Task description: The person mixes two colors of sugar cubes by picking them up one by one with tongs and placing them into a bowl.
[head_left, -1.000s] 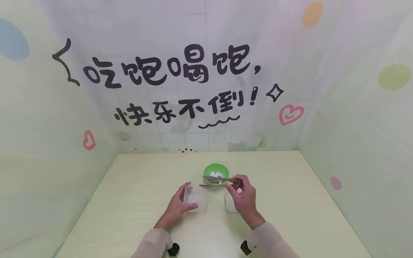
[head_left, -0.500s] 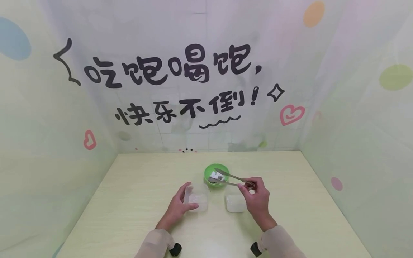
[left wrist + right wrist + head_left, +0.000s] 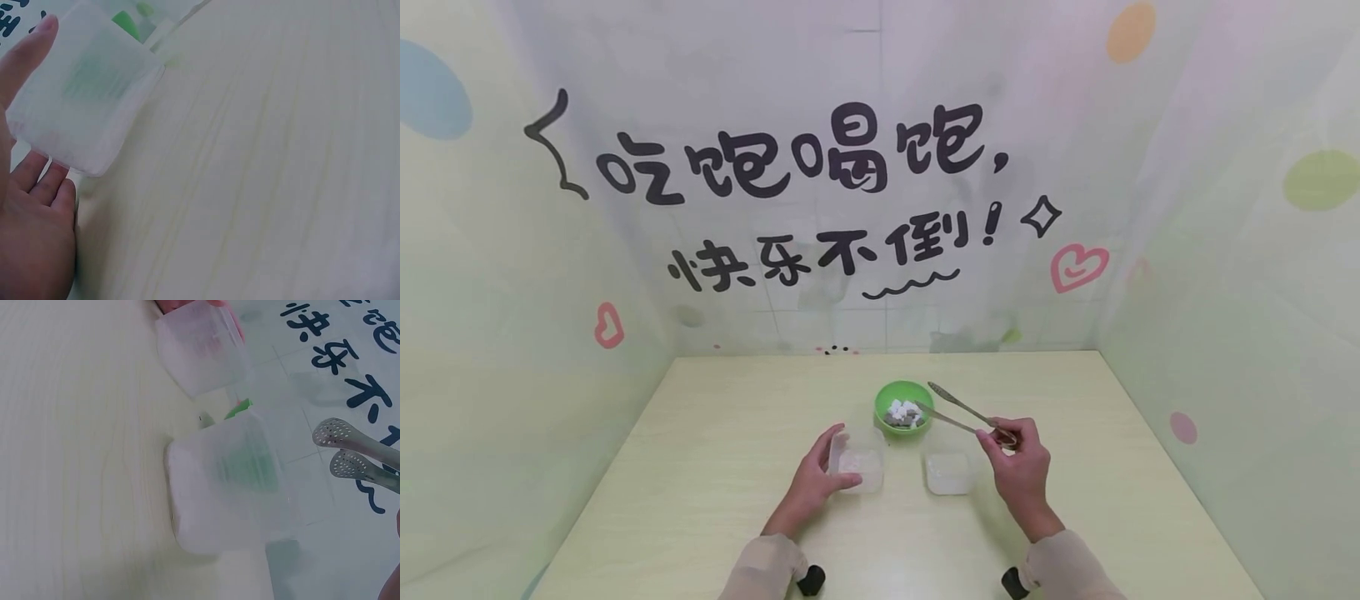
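My left hand (image 3: 808, 482) holds a clear plastic container (image 3: 863, 472), thumb on the near side and fingers around the far side. My right hand (image 3: 1022, 468) grips metal tongs (image 3: 961, 402), whose arms stand apart with nothing visible between them. In the right wrist view the perforated tips of the tongs (image 3: 342, 435) show. Just beyond the containers sits a green bowl (image 3: 892, 390) with white and grey pieces (image 3: 902, 412) in it; the tongs' lower tip appears by its right rim. A second clear container (image 3: 948, 476) stands left of my right hand, untouched.
A pale wooden table (image 3: 730, 417) carries everything. Printed cloth walls (image 3: 880, 208) with dark lettering close off the back and both sides. A tiny dark speck (image 3: 888, 443) lies on the table in front of the bowl.
My right hand has moved right with the tongs, from over the front of the bowl to its right side. The tongs' arms have spread wider. My left hand stays put on its container.
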`<action>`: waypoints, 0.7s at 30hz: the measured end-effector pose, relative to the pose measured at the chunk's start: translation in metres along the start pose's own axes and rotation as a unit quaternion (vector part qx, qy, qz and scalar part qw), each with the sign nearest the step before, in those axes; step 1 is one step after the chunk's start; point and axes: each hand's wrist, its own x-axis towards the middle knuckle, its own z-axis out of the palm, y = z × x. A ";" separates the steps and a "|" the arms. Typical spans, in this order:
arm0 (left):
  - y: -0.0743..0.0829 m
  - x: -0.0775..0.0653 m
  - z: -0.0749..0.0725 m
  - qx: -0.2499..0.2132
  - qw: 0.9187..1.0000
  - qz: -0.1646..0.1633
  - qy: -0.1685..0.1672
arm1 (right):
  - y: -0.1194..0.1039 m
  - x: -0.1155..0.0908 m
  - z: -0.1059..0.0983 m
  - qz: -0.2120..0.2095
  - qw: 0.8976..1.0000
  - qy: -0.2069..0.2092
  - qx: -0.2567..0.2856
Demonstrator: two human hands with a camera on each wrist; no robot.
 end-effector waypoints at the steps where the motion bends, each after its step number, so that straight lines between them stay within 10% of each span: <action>1: 0.000 0.000 0.000 -0.002 1.000 -0.002 0.001 | 0.000 0.001 -0.001 0.005 1.000 0.002 -0.001; 21: -0.001 -0.002 0.000 -0.010 1.000 -0.003 0.004 | 0.068 -0.008 -0.011 0.098 0.994 0.018 -0.053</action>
